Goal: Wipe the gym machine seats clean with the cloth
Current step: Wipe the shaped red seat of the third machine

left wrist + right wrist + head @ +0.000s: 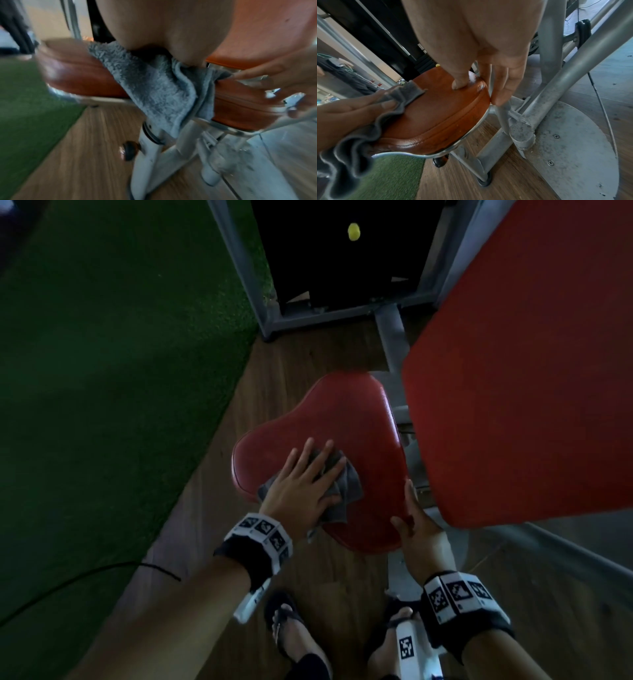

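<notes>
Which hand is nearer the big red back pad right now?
Right. The right hand holds the red seat's edge just below the back pad; the left hand presses the grey cloth mid-seat, farther away.

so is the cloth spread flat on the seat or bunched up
Bunched up. The grey cloth lies in ripples and folds under the flat left hand on the red seat, one end hanging over the seat's edge.

Gym: red padded machine seat [342, 433] on grey steel frame [556, 86], red back pad [520, 364], green turf [102, 364] beside wood-look floor [219, 501].
</notes>
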